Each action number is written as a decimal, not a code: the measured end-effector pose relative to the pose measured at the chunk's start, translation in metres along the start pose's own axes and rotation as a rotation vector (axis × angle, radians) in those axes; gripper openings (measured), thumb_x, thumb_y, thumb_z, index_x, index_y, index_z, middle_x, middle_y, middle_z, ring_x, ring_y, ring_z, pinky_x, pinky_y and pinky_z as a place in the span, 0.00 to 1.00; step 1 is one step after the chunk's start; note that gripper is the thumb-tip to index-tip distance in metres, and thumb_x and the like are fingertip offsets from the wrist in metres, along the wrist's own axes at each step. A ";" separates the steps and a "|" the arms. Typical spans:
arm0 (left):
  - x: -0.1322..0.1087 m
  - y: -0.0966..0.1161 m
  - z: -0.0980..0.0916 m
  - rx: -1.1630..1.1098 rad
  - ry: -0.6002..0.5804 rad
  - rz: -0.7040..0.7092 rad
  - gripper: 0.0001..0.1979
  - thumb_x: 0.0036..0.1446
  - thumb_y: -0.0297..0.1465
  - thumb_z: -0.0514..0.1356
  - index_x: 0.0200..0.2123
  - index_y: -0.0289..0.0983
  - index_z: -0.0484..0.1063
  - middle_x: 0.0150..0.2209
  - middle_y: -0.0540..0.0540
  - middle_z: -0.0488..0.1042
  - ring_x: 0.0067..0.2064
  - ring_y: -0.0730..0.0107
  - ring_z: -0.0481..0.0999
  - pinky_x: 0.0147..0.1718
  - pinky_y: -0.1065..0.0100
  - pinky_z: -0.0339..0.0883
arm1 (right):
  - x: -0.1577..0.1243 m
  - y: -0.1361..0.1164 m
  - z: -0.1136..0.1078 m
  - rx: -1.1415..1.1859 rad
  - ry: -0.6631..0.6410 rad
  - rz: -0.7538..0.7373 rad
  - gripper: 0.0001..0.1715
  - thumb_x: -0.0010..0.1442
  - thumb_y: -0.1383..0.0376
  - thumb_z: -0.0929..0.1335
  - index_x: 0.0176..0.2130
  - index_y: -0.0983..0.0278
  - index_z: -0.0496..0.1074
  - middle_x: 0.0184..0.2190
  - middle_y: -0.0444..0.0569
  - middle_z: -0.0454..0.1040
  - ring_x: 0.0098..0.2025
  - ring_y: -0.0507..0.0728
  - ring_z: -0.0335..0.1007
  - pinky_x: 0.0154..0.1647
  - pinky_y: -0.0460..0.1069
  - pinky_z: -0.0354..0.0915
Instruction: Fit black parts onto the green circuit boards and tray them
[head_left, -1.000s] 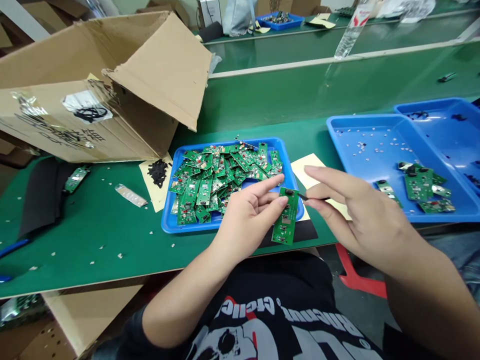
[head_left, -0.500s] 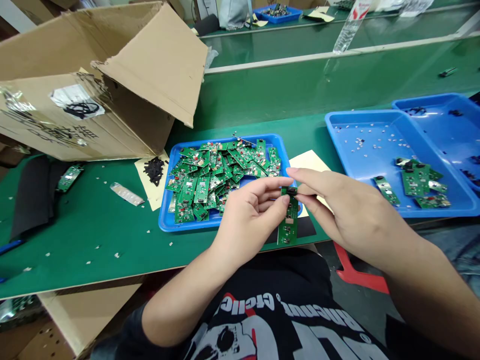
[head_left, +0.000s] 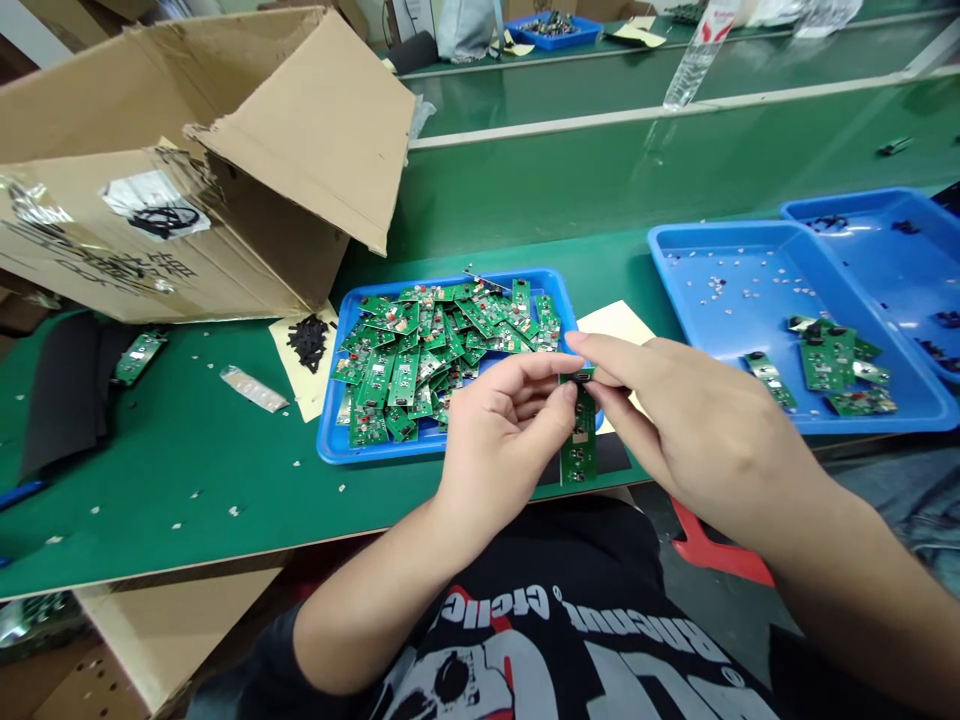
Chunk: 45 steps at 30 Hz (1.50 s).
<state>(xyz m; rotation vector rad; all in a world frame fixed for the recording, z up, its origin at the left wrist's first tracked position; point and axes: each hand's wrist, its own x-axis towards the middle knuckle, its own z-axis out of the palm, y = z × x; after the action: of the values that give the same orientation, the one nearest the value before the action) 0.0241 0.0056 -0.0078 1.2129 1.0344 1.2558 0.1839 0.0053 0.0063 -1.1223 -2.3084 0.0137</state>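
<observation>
A narrow green circuit board hangs upright between my hands, just in front of the blue tray. My left hand is closed on its upper part, thumb on the face and fingers behind. The thumb and fingers of my right hand close in at the board's top end, around a small black part there. Whether the right fingers pinch that part or only the board's edge is hidden. Behind my hands the blue tray holds a heap of similar green circuit boards.
A large open cardboard box stands at the left rear. Small black parts lie on yellow paper beside the tray. At right, another blue tray holds several boards and white bits. A plastic bottle leans at the back ledge.
The board has turned slightly and hangs a little straighter. My right hand has shifted slightly left over its top end; my left hand keeps its grip.
</observation>
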 end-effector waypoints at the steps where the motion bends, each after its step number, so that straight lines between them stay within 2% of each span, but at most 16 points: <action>1: 0.000 0.000 0.001 0.006 0.014 0.013 0.06 0.53 0.25 0.62 0.36 0.35 0.77 0.34 0.47 0.82 0.33 0.72 0.81 0.33 0.74 0.77 | 0.000 -0.001 0.000 -0.011 0.012 -0.008 0.20 0.68 0.68 0.60 0.57 0.62 0.65 0.36 0.49 0.77 0.34 0.57 0.73 0.34 0.52 0.68; 5: 0.000 0.001 0.001 0.037 0.061 0.048 0.06 0.52 0.25 0.62 0.34 0.35 0.78 0.28 0.50 0.80 0.27 0.76 0.78 0.26 0.77 0.75 | 0.002 -0.005 0.000 -0.058 0.111 0.005 0.15 0.66 0.70 0.62 0.52 0.63 0.67 0.32 0.48 0.76 0.32 0.56 0.73 0.30 0.49 0.64; 7: -0.001 0.001 -0.001 0.054 0.067 0.069 0.05 0.52 0.24 0.62 0.34 0.35 0.78 0.27 0.50 0.79 0.26 0.76 0.78 0.25 0.78 0.74 | 0.004 -0.005 -0.002 -0.104 0.119 0.027 0.08 0.67 0.67 0.62 0.44 0.63 0.69 0.30 0.48 0.75 0.29 0.55 0.72 0.27 0.49 0.62; 9: -0.001 0.002 -0.003 0.062 0.050 0.094 0.05 0.52 0.24 0.63 0.34 0.35 0.78 0.29 0.49 0.80 0.27 0.76 0.78 0.26 0.78 0.74 | 0.005 -0.004 -0.005 -0.132 0.105 0.015 0.07 0.67 0.66 0.63 0.39 0.64 0.70 0.29 0.48 0.75 0.27 0.54 0.71 0.26 0.49 0.61; 15: 0.002 0.000 -0.010 0.031 -0.059 0.047 0.12 0.54 0.25 0.62 0.43 0.34 0.77 0.28 0.48 0.79 0.28 0.75 0.77 0.25 0.78 0.73 | 0.008 0.008 -0.015 0.012 0.018 -0.099 0.07 0.66 0.70 0.64 0.41 0.66 0.72 0.35 0.49 0.77 0.34 0.53 0.74 0.34 0.47 0.68; 21: 0.008 0.005 -0.021 0.024 -0.270 -0.019 0.19 0.55 0.24 0.61 0.51 0.33 0.72 0.26 0.49 0.76 0.22 0.80 0.69 0.21 0.79 0.67 | 0.007 0.015 -0.022 0.039 -0.036 -0.246 0.12 0.65 0.74 0.62 0.45 0.67 0.72 0.36 0.52 0.77 0.37 0.55 0.72 0.37 0.50 0.69; 27: 0.024 0.011 -0.033 -0.082 -0.555 -0.161 0.27 0.55 0.24 0.61 0.59 0.37 0.66 0.30 0.47 0.78 0.27 0.73 0.75 0.25 0.74 0.70 | 0.014 0.020 -0.022 0.194 -0.066 -0.338 0.14 0.66 0.74 0.61 0.46 0.63 0.71 0.36 0.48 0.76 0.35 0.51 0.72 0.35 0.46 0.68; 30: 0.032 0.009 -0.039 -0.256 -0.641 -0.330 0.21 0.57 0.32 0.61 0.55 0.40 0.70 0.32 0.45 0.80 0.32 0.66 0.80 0.27 0.71 0.72 | 0.015 0.024 -0.019 0.307 -0.098 -0.325 0.12 0.66 0.74 0.62 0.44 0.64 0.72 0.35 0.48 0.77 0.36 0.49 0.73 0.36 0.44 0.69; 32: 0.036 0.006 -0.042 -0.399 -0.676 -0.447 0.21 0.59 0.42 0.60 0.53 0.40 0.71 0.33 0.43 0.81 0.30 0.64 0.81 0.25 0.70 0.72 | 0.014 0.026 -0.017 0.344 -0.102 -0.264 0.11 0.66 0.73 0.62 0.43 0.63 0.72 0.34 0.47 0.77 0.35 0.49 0.73 0.35 0.44 0.69; 35: 0.032 0.000 -0.042 -0.527 -0.662 -0.498 0.35 0.55 0.59 0.53 0.52 0.37 0.71 0.33 0.39 0.81 0.26 0.64 0.80 0.22 0.69 0.71 | 0.011 0.026 -0.013 0.344 -0.052 -0.123 0.10 0.65 0.72 0.63 0.41 0.62 0.73 0.32 0.46 0.78 0.32 0.49 0.74 0.32 0.44 0.69; 37: 0.023 -0.007 -0.038 -0.532 -0.567 -0.404 0.44 0.51 0.66 0.46 0.54 0.36 0.69 0.34 0.37 0.81 0.29 0.60 0.82 0.23 0.68 0.72 | 0.010 0.024 -0.010 0.341 -0.015 -0.017 0.09 0.64 0.71 0.64 0.39 0.62 0.74 0.31 0.45 0.78 0.31 0.50 0.74 0.31 0.44 0.69; 39: 0.008 -0.017 -0.029 -0.463 -0.403 -0.195 0.43 0.54 0.64 0.44 0.57 0.38 0.66 0.35 0.39 0.81 0.31 0.60 0.82 0.25 0.67 0.73 | 0.009 0.021 -0.006 0.352 0.018 0.105 0.08 0.63 0.70 0.65 0.37 0.61 0.75 0.31 0.45 0.79 0.30 0.50 0.74 0.30 0.45 0.70; 41: -0.008 -0.026 -0.018 -0.276 -0.187 0.114 0.30 0.60 0.52 0.54 0.61 0.45 0.59 0.37 0.44 0.80 0.34 0.65 0.81 0.30 0.68 0.76 | 0.009 0.017 -0.002 0.381 0.047 0.234 0.08 0.63 0.69 0.65 0.37 0.61 0.75 0.31 0.45 0.79 0.29 0.51 0.75 0.29 0.45 0.71; 42: -0.014 -0.031 -0.012 -0.133 -0.086 0.268 0.29 0.61 0.44 0.59 0.63 0.47 0.56 0.39 0.45 0.79 0.37 0.66 0.81 0.34 0.66 0.76 | 0.008 0.015 0.001 0.402 0.060 0.291 0.08 0.62 0.69 0.65 0.37 0.61 0.76 0.30 0.45 0.79 0.28 0.51 0.75 0.29 0.45 0.71; 43: -0.018 -0.035 -0.008 0.023 -0.010 0.413 0.30 0.60 0.38 0.62 0.63 0.48 0.56 0.41 0.45 0.78 0.39 0.66 0.80 0.37 0.65 0.77 | 0.008 0.012 0.003 0.428 0.069 0.336 0.09 0.62 0.69 0.65 0.37 0.61 0.76 0.29 0.44 0.79 0.28 0.51 0.75 0.29 0.45 0.71; 45: -0.020 -0.040 -0.001 0.320 0.087 0.617 0.26 0.58 0.33 0.65 0.58 0.43 0.63 0.41 0.44 0.77 0.40 0.66 0.78 0.39 0.64 0.76 | 0.008 0.006 0.008 0.473 0.084 0.384 0.08 0.61 0.68 0.66 0.36 0.62 0.76 0.27 0.44 0.78 0.27 0.51 0.75 0.28 0.45 0.71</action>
<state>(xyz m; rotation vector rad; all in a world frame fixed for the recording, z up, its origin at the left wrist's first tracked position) 0.0259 -0.0118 -0.0494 1.8289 0.9802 1.6631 0.1802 0.0168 0.0016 -1.2553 -1.8438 0.6110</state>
